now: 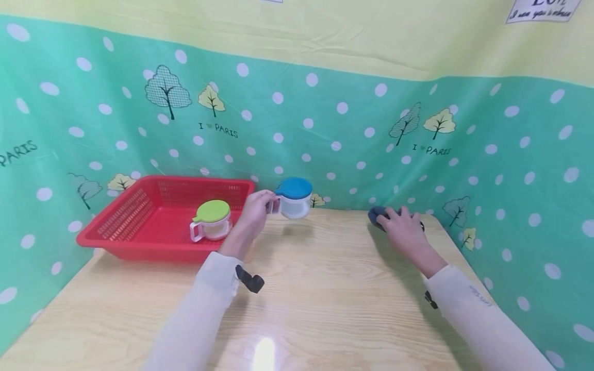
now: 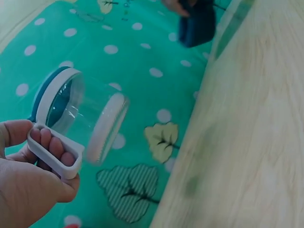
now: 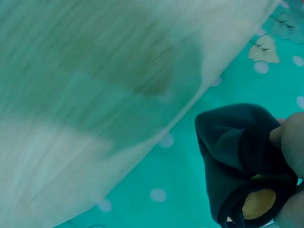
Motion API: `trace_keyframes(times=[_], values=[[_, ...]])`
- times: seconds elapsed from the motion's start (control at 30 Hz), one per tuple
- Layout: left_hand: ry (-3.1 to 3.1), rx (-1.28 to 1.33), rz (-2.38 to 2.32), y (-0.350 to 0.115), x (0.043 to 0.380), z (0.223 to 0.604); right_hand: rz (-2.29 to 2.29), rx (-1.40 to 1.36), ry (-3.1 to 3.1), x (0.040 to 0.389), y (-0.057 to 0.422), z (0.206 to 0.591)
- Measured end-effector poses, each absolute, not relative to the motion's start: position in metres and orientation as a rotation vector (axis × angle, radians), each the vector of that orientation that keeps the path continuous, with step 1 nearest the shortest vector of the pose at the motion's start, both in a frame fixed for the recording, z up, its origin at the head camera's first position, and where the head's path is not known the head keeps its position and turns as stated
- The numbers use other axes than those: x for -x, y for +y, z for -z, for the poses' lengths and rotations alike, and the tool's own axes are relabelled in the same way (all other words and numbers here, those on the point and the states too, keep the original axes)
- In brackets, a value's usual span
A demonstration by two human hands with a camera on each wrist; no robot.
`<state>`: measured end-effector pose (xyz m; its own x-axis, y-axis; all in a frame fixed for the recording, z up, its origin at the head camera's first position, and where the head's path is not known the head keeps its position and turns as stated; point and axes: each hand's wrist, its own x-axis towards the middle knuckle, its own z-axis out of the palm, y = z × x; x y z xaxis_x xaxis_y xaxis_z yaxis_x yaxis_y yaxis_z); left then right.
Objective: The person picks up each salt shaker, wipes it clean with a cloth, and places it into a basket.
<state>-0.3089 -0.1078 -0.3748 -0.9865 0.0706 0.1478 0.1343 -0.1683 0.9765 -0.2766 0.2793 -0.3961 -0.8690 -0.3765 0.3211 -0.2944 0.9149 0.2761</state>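
Note:
My left hand [image 1: 254, 212] grips the white handle of a clear seasoning jar [image 2: 92, 114] with a blue lid. The jar [image 1: 295, 207] is held above the table, to the right of the red basket [image 1: 164, 253]; its clear wall shows no contents. In the left wrist view the fingers [image 2: 57, 146] pass through the handle loop. At the table's far right, my right hand [image 1: 405, 231] holds a soft dark blue fabric item [image 3: 232, 142] with a round opening. Its exact kind is unclear, and the hand hides part of it. Another jar [image 1: 213, 219], with a green lid, stands in the basket.
The wooden table [image 1: 325, 293] ends at the back and right against a green dotted curtain [image 1: 343, 134]. The basket's raised rim stands at the back left, close to my left forearm.

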Motion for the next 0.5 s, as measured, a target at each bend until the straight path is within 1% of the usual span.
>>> trace_keyframes(times=[0.13, 0.3, 0.5], values=[[-2.018, 0.192, 2.329, -0.125, 0.302, 0.364, 0.351, -0.466, -2.770, 0.278, 0.295, 0.404], [-1.965, 0.220, 2.333, -0.142, 0.296, 0.350, 0.304, -0.405, -2.827, 0.278, 0.312, 0.410], [-2.018, 0.218, 2.255, -0.175, 0.293, 0.344, 0.256, -0.378, -2.884, 0.276, 0.324, 0.413]])
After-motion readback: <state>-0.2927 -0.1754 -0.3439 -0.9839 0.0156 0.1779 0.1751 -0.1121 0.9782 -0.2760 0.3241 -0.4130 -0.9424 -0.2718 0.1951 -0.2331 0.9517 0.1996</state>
